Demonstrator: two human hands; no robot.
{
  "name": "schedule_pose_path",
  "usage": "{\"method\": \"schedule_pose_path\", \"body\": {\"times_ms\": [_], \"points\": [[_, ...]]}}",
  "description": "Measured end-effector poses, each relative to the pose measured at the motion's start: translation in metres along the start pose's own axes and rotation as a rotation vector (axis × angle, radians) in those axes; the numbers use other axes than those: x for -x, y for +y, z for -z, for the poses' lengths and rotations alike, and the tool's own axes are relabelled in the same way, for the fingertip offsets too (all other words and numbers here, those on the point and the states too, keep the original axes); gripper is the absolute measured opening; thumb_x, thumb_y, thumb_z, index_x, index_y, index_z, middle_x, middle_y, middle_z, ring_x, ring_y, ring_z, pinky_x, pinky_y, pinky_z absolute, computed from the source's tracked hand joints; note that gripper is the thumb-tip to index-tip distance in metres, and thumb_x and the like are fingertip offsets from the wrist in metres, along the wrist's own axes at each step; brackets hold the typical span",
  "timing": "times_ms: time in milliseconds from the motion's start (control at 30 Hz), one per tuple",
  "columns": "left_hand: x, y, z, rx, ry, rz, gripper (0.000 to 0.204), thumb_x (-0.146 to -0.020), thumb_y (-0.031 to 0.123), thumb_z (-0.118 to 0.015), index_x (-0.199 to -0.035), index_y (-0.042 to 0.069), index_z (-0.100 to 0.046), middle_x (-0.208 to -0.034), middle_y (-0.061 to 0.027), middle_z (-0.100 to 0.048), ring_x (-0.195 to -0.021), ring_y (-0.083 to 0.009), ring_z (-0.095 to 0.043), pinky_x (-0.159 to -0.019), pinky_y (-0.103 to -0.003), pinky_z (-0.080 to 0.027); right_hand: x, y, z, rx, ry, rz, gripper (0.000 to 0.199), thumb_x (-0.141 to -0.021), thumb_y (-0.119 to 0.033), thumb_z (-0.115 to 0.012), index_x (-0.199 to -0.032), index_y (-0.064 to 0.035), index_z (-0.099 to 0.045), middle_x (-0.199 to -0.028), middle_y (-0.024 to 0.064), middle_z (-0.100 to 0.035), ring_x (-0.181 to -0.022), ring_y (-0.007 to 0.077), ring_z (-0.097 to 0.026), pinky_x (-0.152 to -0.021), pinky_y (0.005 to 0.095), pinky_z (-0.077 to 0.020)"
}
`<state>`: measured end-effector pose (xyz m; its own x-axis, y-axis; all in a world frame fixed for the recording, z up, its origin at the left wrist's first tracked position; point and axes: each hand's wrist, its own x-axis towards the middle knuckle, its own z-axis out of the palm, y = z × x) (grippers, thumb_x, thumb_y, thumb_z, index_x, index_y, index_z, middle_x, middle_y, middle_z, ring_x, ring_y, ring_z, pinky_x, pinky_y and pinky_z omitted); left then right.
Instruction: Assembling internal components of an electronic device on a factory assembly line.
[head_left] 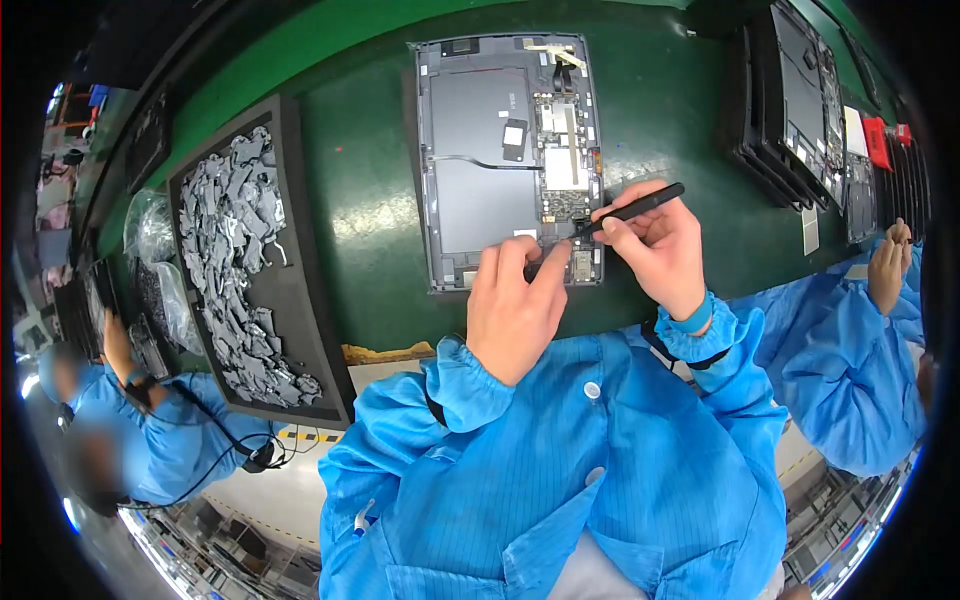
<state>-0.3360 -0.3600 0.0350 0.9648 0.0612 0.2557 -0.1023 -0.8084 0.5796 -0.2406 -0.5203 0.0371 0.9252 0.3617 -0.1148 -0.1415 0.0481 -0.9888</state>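
Observation:
In front of me on the green bench lies an opened tablet (480,200), its large grey battery and circuit board (562,180) exposed. Near the tablet's lower edge, my left hand (515,310) rests with bent fingers; a small dark piece (536,266) shows between thumb and index finger, its kind unclear. My right hand (660,245) is closed in a pinch around black tweezers (645,203), held at a slant. Their tip points down-left at the lower part of the board, close to my left fingertips. A thin dark cable (485,163) crosses the battery.
A black foam tray (290,200) at the left holds many small grey parts. Plastic bags (150,230) lie beyond it. At the right, several opened tablets (800,110) stand stacked, with something red (877,143) beside them. Co-workers in blue (840,370) sit on both sides.

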Motion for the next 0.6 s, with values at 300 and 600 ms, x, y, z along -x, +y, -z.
{"method": "schedule_pose_path", "body": {"times_ms": [300,600], "points": [[-0.0002,0.0015,0.0017,0.001,-0.002,-0.009,0.036,-0.076,-0.001,-0.068,-0.11,0.007,-0.066,-0.096,-0.0097,-0.051,-0.084,-0.0274,-0.051,-0.072,-0.038,-0.046,0.0006,0.0014,-0.0017,0.155,0.005,0.073,0.023,-0.082,0.004,-0.068,-0.102,0.0034,-0.056,-0.092,0.0121,-0.071,-0.084,0.0132,-0.068,-0.075,0.0265,-0.0557],[0.0001,-0.0014,0.001,0.027,-0.001,0.012,0.035,-0.076,0.0,-0.068,-0.11,0.008,-0.066,-0.096,-0.0088,-0.051,-0.084,-0.0261,-0.051,-0.073,-0.037,-0.046,0.0033,-0.0004,-0.0031,0.271,-0.01,0.15,0.023,-0.08,0.003,-0.068,-0.099,0.003,-0.057,-0.09,0.0112,-0.071,-0.079,0.014,-0.069,-0.07,0.0265,-0.0562]]}}
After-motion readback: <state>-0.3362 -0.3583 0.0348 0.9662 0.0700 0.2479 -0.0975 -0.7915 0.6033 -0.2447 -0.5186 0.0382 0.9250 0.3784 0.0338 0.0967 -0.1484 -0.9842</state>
